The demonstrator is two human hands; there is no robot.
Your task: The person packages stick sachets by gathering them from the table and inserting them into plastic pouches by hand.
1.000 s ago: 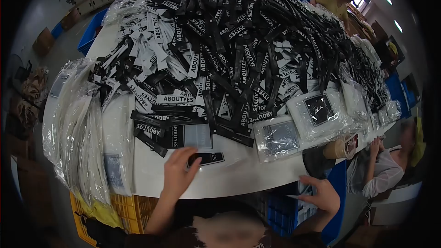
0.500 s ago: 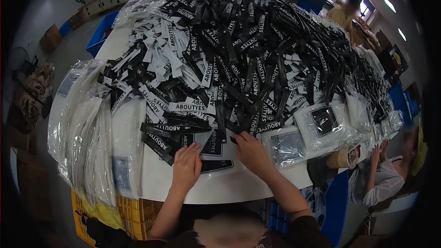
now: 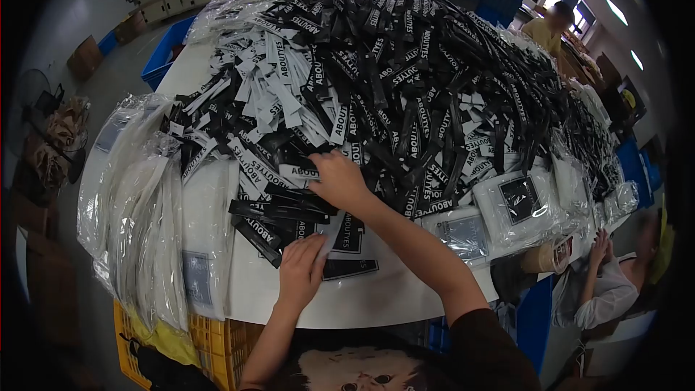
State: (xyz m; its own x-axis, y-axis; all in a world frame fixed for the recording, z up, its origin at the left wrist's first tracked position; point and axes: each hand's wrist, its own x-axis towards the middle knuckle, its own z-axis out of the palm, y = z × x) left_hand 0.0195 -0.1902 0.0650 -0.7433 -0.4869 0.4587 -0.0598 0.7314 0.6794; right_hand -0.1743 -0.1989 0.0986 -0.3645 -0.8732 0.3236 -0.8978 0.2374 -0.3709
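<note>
My right hand (image 3: 339, 179) reaches over the near side of a big heap of flat black and white strip packets (image 3: 405, 101) marked ABOUTYES. Its thumb and fingers are apart, at the right end of a white strip packet (image 3: 298, 171). Lower down, my left hand (image 3: 302, 264) has its fingers closed at a translucent plastic bag (image 3: 331, 235), whose edge stands up by the fingertips. Just right of that bag lies a black packet (image 3: 351, 235), and another black packet (image 3: 350, 268) lies flat on the white table (image 3: 340, 311).
Stacked clear plastic packs (image 3: 145, 203) line the table's left side. More clear packs (image 3: 517, 199) and a brown cup (image 3: 539, 258) are at the right. A yellow crate (image 3: 232, 344) is below the edge. Two other people are nearby, one seated right (image 3: 615, 275).
My right hand has moved up and left, from the table's near middle to the white packet in the heap. My left hand stays by the plastic bag. The view has shifted slightly.
</note>
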